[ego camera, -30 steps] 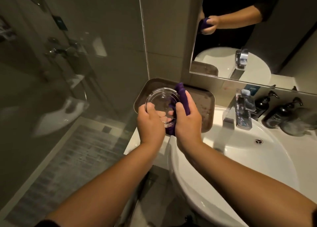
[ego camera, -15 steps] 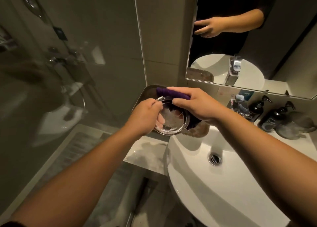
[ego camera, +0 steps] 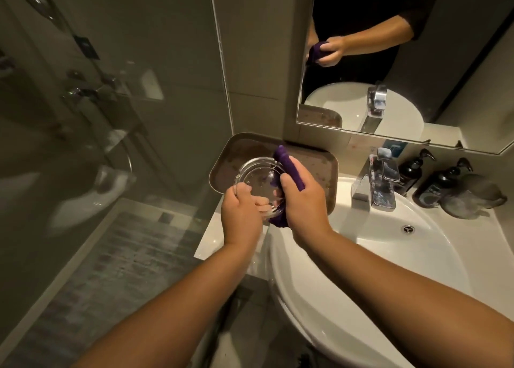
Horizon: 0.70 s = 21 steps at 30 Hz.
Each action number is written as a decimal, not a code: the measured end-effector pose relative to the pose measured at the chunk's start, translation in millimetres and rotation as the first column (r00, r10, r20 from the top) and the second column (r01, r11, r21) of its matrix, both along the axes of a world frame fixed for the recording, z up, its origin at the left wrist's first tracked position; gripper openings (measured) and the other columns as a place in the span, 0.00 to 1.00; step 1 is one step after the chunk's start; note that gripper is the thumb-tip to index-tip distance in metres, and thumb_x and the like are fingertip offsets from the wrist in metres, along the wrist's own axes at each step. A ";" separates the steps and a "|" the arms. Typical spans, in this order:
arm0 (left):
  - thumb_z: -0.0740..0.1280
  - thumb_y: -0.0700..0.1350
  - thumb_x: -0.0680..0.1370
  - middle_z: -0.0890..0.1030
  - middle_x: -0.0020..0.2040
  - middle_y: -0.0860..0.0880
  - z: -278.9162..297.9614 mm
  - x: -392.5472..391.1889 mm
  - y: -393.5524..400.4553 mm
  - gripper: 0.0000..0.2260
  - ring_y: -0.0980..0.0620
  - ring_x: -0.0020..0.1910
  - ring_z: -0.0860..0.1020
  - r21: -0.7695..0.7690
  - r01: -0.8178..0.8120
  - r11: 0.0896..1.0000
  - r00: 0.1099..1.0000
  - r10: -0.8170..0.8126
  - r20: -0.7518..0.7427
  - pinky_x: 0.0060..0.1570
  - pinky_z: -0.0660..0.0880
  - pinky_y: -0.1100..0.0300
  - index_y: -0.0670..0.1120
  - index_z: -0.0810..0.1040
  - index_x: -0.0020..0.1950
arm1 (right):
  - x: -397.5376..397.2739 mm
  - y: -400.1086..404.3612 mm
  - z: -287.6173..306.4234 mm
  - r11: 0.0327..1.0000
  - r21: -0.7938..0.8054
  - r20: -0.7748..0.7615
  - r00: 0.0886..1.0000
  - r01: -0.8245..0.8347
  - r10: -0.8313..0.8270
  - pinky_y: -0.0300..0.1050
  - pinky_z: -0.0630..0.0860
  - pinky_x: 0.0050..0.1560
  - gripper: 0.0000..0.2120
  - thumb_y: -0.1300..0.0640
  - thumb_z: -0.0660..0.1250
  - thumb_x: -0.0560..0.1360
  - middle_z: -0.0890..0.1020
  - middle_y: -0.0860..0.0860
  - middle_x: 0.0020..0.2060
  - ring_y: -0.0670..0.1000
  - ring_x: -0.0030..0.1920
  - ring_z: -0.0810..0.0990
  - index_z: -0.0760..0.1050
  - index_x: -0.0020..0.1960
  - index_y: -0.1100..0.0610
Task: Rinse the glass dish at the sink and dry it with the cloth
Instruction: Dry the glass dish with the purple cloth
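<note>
A round clear glass dish (ego camera: 257, 177) is held tilted, its open side towards me, above the counter left of the white sink (ego camera: 389, 256). My left hand (ego camera: 241, 214) grips its lower left rim. My right hand (ego camera: 304, 203) holds a purple cloth (ego camera: 289, 166) folded over the dish's right rim; one end of the cloth sticks up, the other bunches below the dish. My fingers show through the glass.
A brown metal tray (ego camera: 319, 162) lies on the counter behind the dish. A chrome faucet (ego camera: 374, 187) stands at the sink's back, with two dark pump bottles (ego camera: 434, 184) and a grey object to its right. A mirror (ego camera: 417, 61) hangs above; a glass shower wall (ego camera: 111, 117) stands left.
The dish has come back from over the tray towards me and tilted upright. My right hand has turned from lying flat on top to gripping the cloth along the right rim.
</note>
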<state>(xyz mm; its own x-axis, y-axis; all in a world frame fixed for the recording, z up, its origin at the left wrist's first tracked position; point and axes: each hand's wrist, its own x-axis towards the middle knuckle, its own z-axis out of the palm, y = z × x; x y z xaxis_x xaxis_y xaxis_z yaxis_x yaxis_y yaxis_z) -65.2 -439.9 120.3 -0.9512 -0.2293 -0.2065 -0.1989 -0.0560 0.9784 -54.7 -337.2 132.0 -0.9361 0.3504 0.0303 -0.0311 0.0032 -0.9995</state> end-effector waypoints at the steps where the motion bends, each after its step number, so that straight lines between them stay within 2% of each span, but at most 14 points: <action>1: 0.56 0.50 0.80 0.85 0.34 0.50 -0.3 -2.4 -4.7 0.09 0.52 0.32 0.83 -0.023 0.073 0.997 0.997 -0.072 0.014 0.29 0.77 0.61 0.50 0.74 0.48 | -3.0 6.6 1.6 0.998 0.040 0.007 0.999 -0.044 0.044 0.43 0.79 0.40 0.18 0.57 0.61 0.79 0.85 0.48 0.45 0.48 0.40 0.83 0.74 0.65 0.40; 4: 0.59 0.49 0.80 0.85 0.34 0.48 13.8 -19.9 -19.1 0.07 0.52 0.32 0.81 -0.022 0.323 0.946 0.946 -0.323 0.027 0.29 0.76 0.59 0.48 0.74 0.50 | -16.8 30.7 17.1 0.973 0.155 -0.014 0.985 -0.170 0.174 0.45 0.78 0.45 0.19 0.57 0.64 0.77 0.86 0.46 0.45 0.47 0.42 0.83 0.76 0.62 0.38; 7: 0.60 0.49 0.77 0.84 0.34 0.45 40.2 -39.4 -31.2 0.09 0.50 0.29 0.80 -0.075 0.536 0.841 0.844 -0.536 0.033 0.28 0.75 0.60 0.45 0.75 0.49 | -31.2 53.6 39.9 0.876 0.339 0.034 0.935 -0.343 0.352 0.45 0.76 0.56 0.18 0.55 0.67 0.75 0.85 0.41 0.51 0.43 0.52 0.82 0.78 0.58 0.35; 10: 0.59 0.51 0.75 0.84 0.32 0.45 56.7 -45.3 -30.9 0.11 0.49 0.29 0.80 -0.219 0.602 0.768 0.793 -0.606 0.057 0.29 0.75 0.59 0.45 0.76 0.45 | -39.7 62.8 57.7 0.772 0.385 0.118 0.857 -0.506 0.502 0.51 0.76 0.62 0.17 0.53 0.67 0.75 0.84 0.43 0.54 0.46 0.56 0.81 0.78 0.61 0.37; 12: 0.58 0.52 0.74 0.84 0.31 0.45 58.1 -45.2 -26.0 0.12 0.49 0.28 0.80 -0.280 0.535 0.797 0.832 -0.554 0.014 0.32 0.74 0.57 0.46 0.76 0.43 | -42.9 63.0 63.3 0.777 0.370 0.108 0.854 -0.510 0.509 0.52 0.76 0.62 0.17 0.52 0.67 0.76 0.84 0.43 0.55 0.46 0.56 0.81 0.77 0.62 0.37; 16: 0.57 0.53 0.77 0.83 0.29 0.48 47.1 -42.4 -16.4 0.12 0.53 0.25 0.79 -0.289 0.353 0.890 0.917 -0.391 -0.085 0.34 0.72 0.58 0.48 0.75 0.42 | -36.8 54.3 55.8 0.888 0.314 0.027 0.938 -0.336 0.345 0.50 0.78 0.57 0.16 0.52 0.66 0.75 0.84 0.40 0.51 0.43 0.52 0.82 0.78 0.59 0.34; 19: 0.57 0.51 0.80 0.82 0.27 0.48 35.1 -35.4 -2.1 0.12 0.52 0.25 0.79 -0.185 0.164 0.969 0.978 -0.185 -0.100 0.32 0.73 0.57 0.48 0.74 0.42 | -21.1 30.1 30.0 0.989 0.077 -0.055 0.990 -0.125 0.130 0.50 0.79 0.56 0.18 0.56 0.63 0.77 0.84 0.42 0.52 0.45 0.52 0.82 0.77 0.63 0.39; 21: 0.56 0.52 0.81 0.82 0.28 0.49 28.7 -27.4 12.7 0.12 0.50 0.27 0.81 -0.088 0.029 0.996 0.994 -0.038 -0.102 0.30 0.77 0.57 0.49 0.74 0.43 | -10.6 8.4 16.2 0.994 -0.093 -0.071 0.995 0.061 -0.068 0.44 0.81 0.48 0.18 0.56 0.61 0.78 0.84 0.41 0.49 0.43 0.48 0.83 0.76 0.63 0.39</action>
